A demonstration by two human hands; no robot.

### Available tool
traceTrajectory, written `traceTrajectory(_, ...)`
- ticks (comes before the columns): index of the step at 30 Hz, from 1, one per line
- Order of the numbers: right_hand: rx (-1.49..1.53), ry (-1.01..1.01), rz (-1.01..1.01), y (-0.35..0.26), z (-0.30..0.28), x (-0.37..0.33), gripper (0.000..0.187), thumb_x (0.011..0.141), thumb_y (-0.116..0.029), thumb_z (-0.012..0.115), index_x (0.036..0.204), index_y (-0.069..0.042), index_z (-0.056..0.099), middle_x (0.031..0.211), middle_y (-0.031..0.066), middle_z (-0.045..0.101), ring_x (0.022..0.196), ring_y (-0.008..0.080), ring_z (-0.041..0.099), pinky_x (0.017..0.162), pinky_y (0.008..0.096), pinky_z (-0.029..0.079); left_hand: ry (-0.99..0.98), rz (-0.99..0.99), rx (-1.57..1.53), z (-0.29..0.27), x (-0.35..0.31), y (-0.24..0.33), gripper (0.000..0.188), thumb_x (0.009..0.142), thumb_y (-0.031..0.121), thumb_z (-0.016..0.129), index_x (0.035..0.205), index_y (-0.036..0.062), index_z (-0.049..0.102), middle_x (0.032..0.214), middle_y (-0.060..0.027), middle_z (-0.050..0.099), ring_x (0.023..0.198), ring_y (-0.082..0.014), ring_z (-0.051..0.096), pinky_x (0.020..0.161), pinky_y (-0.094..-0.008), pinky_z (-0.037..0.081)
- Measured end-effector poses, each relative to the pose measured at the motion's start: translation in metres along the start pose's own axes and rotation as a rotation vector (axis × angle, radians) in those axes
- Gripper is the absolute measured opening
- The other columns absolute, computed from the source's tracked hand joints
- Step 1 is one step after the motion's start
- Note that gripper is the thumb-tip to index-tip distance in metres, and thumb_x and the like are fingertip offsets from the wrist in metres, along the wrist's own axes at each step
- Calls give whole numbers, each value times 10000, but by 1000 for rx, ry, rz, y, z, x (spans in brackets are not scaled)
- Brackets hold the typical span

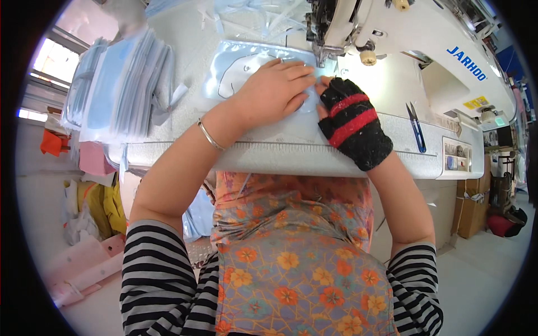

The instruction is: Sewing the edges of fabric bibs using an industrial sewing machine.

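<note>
Just left of the sewing machine [409, 28], the pale blue sheet [241, 67] is pressed flat by the left hand [274, 89], fingers together, thumb apart; whether it is pinched by the gloved right hand [354, 120] cannot be told. Fingertips could be pricked by straying under the machine.
</note>
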State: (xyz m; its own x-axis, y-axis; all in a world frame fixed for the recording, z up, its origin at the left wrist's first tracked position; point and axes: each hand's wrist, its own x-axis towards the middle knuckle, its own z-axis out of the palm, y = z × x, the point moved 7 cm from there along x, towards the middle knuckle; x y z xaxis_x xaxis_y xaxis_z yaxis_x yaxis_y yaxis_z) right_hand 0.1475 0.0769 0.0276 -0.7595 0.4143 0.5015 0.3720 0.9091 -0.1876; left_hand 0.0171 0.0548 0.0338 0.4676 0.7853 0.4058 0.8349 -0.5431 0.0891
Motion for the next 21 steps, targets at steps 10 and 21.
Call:
traceTrajectory(10, 15, -48, 19, -4, -3, 0, 380, 803, -51, 610, 1177, 8, 588, 1221, 194, 583, 1159, 364, 541, 1022, 455, 423, 24, -24, -1, 1, 0, -2, 314, 876, 167, 612, 1180, 86, 596, 1281, -74, 596, 1224, -275, 535, 1030, -497, 419)
traceTrajectory(21, -11, -55, 30, 0, 4, -2, 434, 805, -101, 623, 1222, 2, 561, 1289, 196, 548, 1212, 373, 507, 1056, 468, 391, 8, -64, 14, 3, 4, -9, 332, 884, 150, 596, 1210, 89, 588, 1306, -70, 585, 1250, -280, 523, 1017, -544, 430)
